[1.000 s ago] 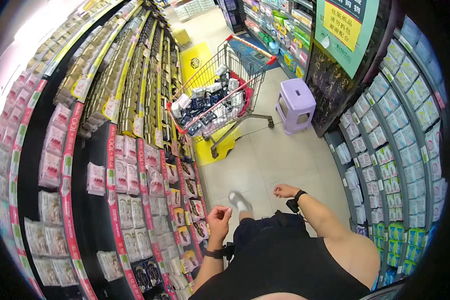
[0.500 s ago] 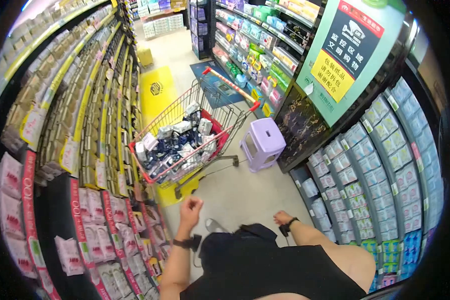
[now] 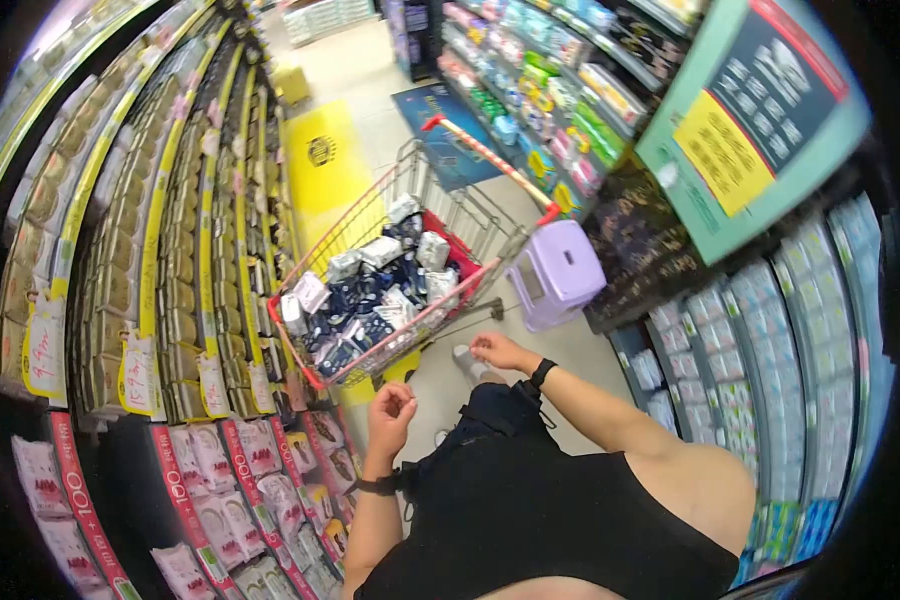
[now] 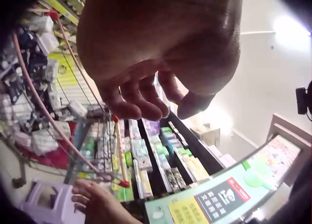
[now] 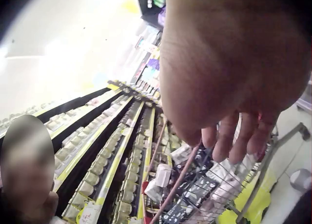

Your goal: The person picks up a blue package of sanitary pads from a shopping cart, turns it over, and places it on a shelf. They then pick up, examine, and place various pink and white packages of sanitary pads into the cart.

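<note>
In the head view my left hand (image 3: 392, 412) is held in front of my body, just short of the shopping cart (image 3: 462, 258). Its fingers are loosely curled with nothing in them, as the left wrist view also shows. My right hand (image 3: 503, 352) hovers over the floor beside the cart's near side, below the purple stool (image 3: 567, 265), likewise loosely bent and holding nothing. Piled in the cart are many small dark-blue and white packs (image 3: 355, 300). In the right wrist view, the right hand (image 5: 234, 82) overlaps part of the cart's basket.
Shelves of boxed goods with yellow price strips (image 3: 135, 290) line the left side, above pink packs (image 3: 210, 460). More packaged goods (image 3: 800, 330) fill the right shelves. A green sign (image 3: 750, 120) stands at the right, and a yellow floor mat (image 3: 320, 150) lies behind the cart.
The cart and stool appear nearer than a second ago, as my body has moved towards them. My right hand has swung inward to the left; both hands stay without anything in them.
</note>
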The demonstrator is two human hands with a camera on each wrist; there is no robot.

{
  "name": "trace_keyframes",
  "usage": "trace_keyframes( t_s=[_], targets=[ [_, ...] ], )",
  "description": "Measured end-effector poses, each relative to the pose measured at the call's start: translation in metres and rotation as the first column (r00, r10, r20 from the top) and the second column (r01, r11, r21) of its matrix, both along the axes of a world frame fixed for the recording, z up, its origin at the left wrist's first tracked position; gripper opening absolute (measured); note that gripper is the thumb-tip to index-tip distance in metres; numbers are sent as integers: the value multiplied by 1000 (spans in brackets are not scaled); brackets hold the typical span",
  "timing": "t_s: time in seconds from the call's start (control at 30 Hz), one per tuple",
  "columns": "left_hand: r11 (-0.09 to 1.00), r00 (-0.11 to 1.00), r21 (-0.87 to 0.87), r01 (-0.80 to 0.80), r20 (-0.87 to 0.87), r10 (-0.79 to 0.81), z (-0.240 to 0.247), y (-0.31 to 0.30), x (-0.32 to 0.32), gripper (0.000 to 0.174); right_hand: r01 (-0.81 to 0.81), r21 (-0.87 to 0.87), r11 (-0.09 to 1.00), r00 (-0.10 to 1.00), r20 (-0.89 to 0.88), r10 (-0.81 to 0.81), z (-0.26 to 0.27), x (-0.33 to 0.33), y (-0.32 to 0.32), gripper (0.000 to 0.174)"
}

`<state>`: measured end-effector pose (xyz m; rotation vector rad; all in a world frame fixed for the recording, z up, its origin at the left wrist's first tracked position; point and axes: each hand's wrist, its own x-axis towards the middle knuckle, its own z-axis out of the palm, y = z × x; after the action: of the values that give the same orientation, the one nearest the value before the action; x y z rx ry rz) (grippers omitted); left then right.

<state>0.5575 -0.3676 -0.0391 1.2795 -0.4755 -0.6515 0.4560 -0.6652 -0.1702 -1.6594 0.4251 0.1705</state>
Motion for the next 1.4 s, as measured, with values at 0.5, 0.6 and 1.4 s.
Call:
trace_keyframes(
  t_s=[0.5, 0.6, 1.4],
  targets=[
    [687, 745, 312, -656, 121, 656, 14, -92, 72, 21, -396, -527, 752, 918, -240, 315, -129, 384, -194, 39],
    [585, 666, 428, -689, 55, 744, 8, -104, 54, 20, -516, -725, 455, 816, -256, 518, -168, 430, -218, 50],
    [390, 501, 477, -787, 127, 856, 8, -96, -16, 12, -230, 97, 968, 873, -418, 249, -70, 396, -153, 63]
  ],
)
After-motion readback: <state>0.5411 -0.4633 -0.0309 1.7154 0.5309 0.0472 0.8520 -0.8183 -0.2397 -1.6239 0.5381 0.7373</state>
